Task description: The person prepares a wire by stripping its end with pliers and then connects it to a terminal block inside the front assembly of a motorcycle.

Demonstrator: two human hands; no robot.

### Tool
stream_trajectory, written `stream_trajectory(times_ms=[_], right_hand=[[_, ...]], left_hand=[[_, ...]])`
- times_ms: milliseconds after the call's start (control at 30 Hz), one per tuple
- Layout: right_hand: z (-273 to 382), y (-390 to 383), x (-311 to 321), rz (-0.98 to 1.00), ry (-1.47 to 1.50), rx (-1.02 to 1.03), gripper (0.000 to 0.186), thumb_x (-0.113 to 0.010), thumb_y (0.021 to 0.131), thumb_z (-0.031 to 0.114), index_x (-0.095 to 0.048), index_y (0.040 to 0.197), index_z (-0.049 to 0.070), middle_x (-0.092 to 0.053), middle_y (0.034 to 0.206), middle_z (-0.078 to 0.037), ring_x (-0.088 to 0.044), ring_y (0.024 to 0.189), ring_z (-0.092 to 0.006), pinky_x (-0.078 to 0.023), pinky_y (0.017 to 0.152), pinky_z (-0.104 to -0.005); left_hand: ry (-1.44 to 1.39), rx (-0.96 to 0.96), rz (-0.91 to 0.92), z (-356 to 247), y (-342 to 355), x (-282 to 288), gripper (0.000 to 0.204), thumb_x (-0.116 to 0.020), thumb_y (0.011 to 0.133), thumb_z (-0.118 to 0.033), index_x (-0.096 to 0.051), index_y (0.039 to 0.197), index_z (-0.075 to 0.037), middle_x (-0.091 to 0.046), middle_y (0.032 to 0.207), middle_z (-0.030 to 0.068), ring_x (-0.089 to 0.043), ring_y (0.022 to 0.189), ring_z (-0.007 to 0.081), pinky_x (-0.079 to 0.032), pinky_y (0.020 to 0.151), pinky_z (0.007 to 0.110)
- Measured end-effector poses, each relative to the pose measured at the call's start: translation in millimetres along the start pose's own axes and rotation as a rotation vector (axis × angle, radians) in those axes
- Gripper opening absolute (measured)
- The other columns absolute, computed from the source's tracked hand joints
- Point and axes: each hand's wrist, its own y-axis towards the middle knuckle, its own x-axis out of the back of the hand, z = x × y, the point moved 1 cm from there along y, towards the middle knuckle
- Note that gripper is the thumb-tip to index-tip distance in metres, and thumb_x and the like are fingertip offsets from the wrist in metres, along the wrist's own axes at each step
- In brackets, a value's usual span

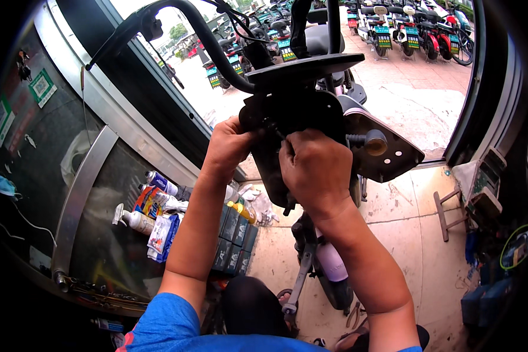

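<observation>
Both hands work at the dark front housing [267, 167] of a scooter, below its handlebar [200, 32]. My left hand [226, 146] is closed at the housing's left side, fingertips pinched on something lost in shadow. Close by on the right, my right hand [315, 167] is closed with its fingers curled inward at the middle of the housing. What it grips is too dark to make out. A black flat plate [305, 70] sits above the hands. Beside my right hand a round brownish knob [375, 142] sticks out in front of a dark plate with holes [396, 155].
A white spray bottle [136, 220], cans and packets lie at the left, with stacked dark boxes [236, 234] beside them. Below are the scooter's wheel and pale fender [332, 261], and pliers [353, 315] on the floor. Parked scooters [387, 29] stand outside the doorway.
</observation>
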Motion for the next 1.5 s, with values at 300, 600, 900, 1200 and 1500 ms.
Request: stream_trajectory(times_ms=[300,600,900,1200,1500], right_hand=[[-3.4,-1.8,-0.4,0.003,0.067,-0.011,0.008,-0.075,0.088,0.017,-0.076,0.085,0.009,-0.068,0.080,-0.010,-0.069,0.072,-0.0322,-0.054,0.063,-0.0414],[-5.8,3.4,3.6,-0.070,0.163,-0.027,0.014,-0.074,0.087,0.016,-0.070,0.077,0.008,-0.067,0.079,-0.012,-0.069,0.071,-0.0348,-0.054,0.062,-0.0440],[-2.2,2.4,10.6,-0.065,0.124,0.020,0.011,-0.074,0.088,0.015,-0.071,0.079,0.008,-0.067,0.079,-0.011,-0.068,0.069,-0.0340,-0.053,0.060,-0.0435],[8.3,3.8,13.9,-0.080,-0.030,0.147,0.007,-0.074,0.087,0.011,-0.074,0.094,0.008,-0.068,0.090,-0.010,-0.069,0.078,-0.0312,-0.055,0.065,-0.0414],[24.3,36.4,-7.5,0.102,-0.311,0.415,0.025,-0.075,0.086,0.012,-0.076,0.111,0.005,-0.071,0.095,-0.008,-0.072,0.081,-0.0268,-0.058,0.068,-0.0381]], left_hand=[[-0.069,-0.011,0.025,14.2,7.2,8.1,0.024,-0.074,0.094,0.000,-0.073,0.118,0.001,-0.077,0.101,0.0043,-0.067,0.079,0.0068,-0.050,0.066,0.020],[-0.038,-0.064,0.048,14.4,8.5,7.6,0.018,-0.075,0.095,-0.001,-0.075,0.112,0.000,-0.077,0.098,0.0035,-0.070,0.078,0.0087,-0.053,0.067,0.023],[-0.121,-0.046,0.069,11.2,4.4,3.4,0.023,-0.073,0.093,0.001,-0.075,0.116,0.002,-0.078,0.102,0.0050,-0.071,0.085,0.0108,-0.056,0.078,0.025],[-0.126,-0.081,0.031,12.5,2.3,-0.2,0.026,-0.069,0.093,0.004,-0.075,0.118,0.001,-0.077,0.102,0.0026,-0.070,0.089,0.0097,-0.055,0.083,0.026],[-0.258,-0.227,0.012,29.0,2.1,-3.2,0.028,-0.066,0.091,0.005,-0.074,0.117,0.003,-0.076,0.104,0.0027,-0.066,0.091,0.0071,-0.055,0.083,0.025]])
